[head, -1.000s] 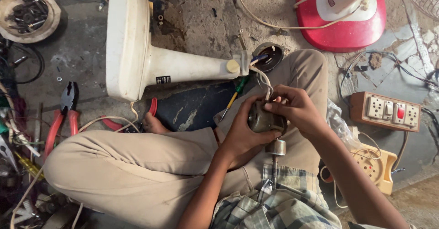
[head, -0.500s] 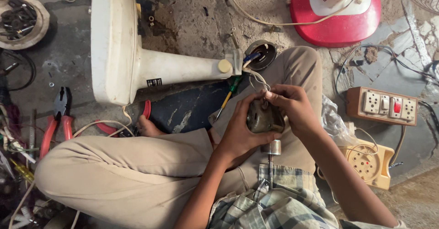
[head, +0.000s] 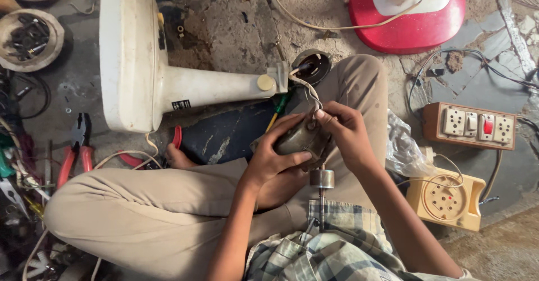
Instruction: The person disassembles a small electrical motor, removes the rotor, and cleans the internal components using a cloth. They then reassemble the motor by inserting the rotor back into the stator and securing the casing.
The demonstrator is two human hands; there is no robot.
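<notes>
Shaft: a metal rotor shaft sticks out of the motor toward 6 o'clock, pointing at the shirt; this end stays free, so the body can be turned in the lap.
Motor: small dark fan motor, held over the crossed legs near frame centre, close under the eyes.
Left hand: fingers curled shut around the motor from 8 o'clock, thumb on top; it acts as the clamp.
Right hand: at 3 o'clock of the motor, fingertips pinched closed on thin wires at its upper edge; what they do there I cannot tell.
Wires: run toward 12 o'clock to the neck of the white fan stand, so the motor stays tethered near it.
Stand: lies on its side at 10 o'clock, base to the left.
Screwdriver: green handle, on the floor between stand and knee, within reach.
Pliers: red handles, 9 o'clock, among loose tools.
Switchboard: 3 o'clock, well apart.
Red fan base: 1 o'clock, farthest.
</notes>
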